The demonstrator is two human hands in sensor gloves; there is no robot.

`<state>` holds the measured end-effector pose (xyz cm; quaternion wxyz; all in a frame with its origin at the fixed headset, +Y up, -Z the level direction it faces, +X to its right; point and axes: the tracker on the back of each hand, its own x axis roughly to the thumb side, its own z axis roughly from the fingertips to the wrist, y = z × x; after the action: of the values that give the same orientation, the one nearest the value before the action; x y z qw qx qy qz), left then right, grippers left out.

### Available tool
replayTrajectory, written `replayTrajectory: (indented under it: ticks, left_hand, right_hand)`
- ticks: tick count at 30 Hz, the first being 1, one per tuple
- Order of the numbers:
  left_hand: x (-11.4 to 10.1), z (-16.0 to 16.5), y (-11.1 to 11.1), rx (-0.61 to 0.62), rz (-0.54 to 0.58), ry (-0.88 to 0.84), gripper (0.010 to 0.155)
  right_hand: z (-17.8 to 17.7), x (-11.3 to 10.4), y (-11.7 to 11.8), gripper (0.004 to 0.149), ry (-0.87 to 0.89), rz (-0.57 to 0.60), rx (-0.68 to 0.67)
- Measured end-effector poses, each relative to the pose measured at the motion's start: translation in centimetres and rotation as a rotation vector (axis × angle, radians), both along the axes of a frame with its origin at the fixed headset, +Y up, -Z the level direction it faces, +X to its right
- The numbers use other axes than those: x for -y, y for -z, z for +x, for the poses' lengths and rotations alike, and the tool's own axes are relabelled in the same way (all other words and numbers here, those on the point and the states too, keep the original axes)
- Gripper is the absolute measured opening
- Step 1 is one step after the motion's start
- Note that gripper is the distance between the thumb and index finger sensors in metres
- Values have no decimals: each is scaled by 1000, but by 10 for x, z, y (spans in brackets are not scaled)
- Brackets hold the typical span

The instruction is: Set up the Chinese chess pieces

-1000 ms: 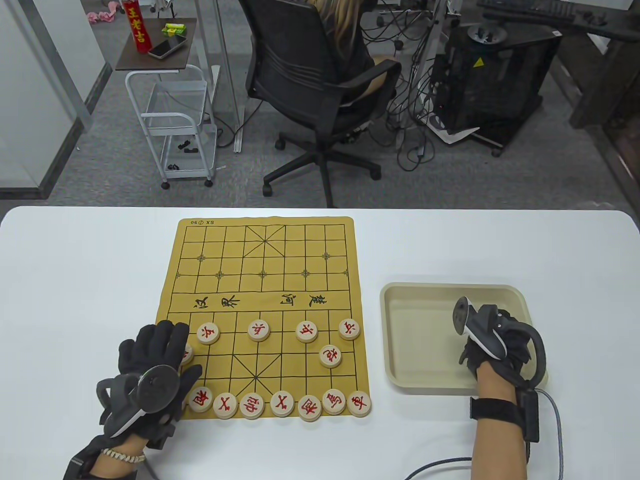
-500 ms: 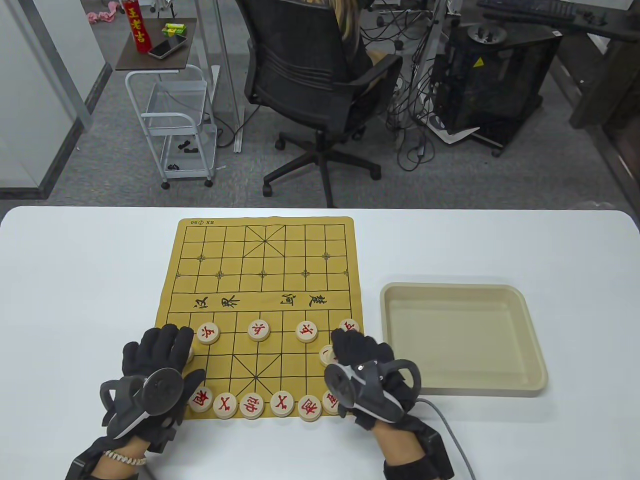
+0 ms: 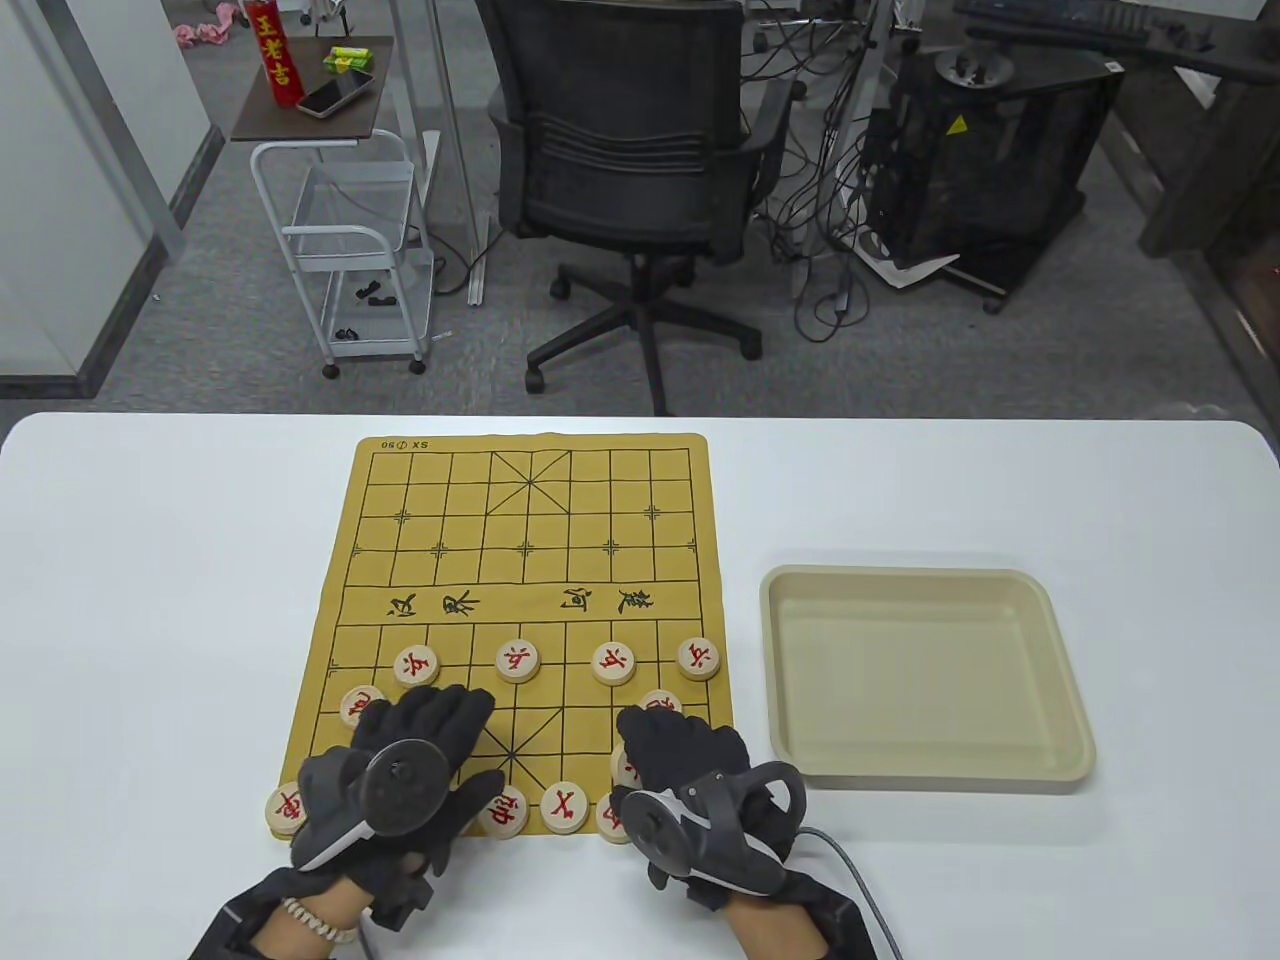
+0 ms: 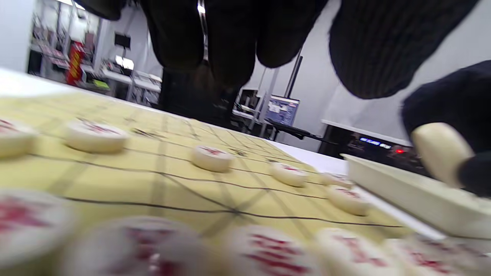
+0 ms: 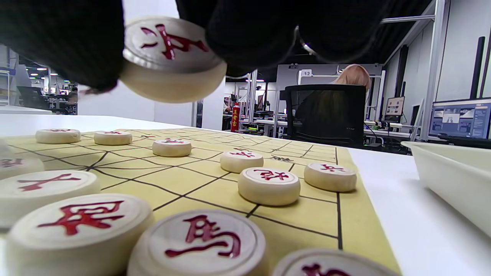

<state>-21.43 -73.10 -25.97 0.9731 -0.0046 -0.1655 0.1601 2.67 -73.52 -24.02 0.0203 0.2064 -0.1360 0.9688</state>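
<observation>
The yellow chess board (image 3: 520, 560) lies mid-table with round wooden pieces with red characters on its near half. Four soldiers (image 3: 518, 660) stand in a row, a cannon (image 3: 358, 706) sits on the left, and a near row (image 3: 565, 808) is partly hidden by both hands. My right hand (image 3: 650, 745) is over the near right part of the board and pinches one piece (image 5: 168, 65) above it; that piece also shows in the left wrist view (image 4: 441, 153). My left hand (image 3: 455, 735) is spread over the near left part of the board and holds nothing; its fingers (image 4: 230, 38) hang free.
A beige tray (image 3: 1060, 640) with nothing in it stands right of the board. One piece (image 3: 285, 808) sits at the board's near left corner. An office chair (image 3: 620, 150) and a white cart (image 3: 350, 230) stand beyond the table's far edge.
My right hand came from the tray to the board's near right with a piece in its fingers. My left hand shifted right, uncovering the left cannon and the corner piece.
</observation>
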Motion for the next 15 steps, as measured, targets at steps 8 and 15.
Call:
replayTrajectory:
  ticks: [8,15]
  left_hand:
    - [3,75,18,17,-213,-230,66]
    - [4,87,26,-43,-212,-245,58]
  right_hand:
    - [0,-2,-5,81,0,24,-14]
    - [6,0,-4,81,-10,30,-3]
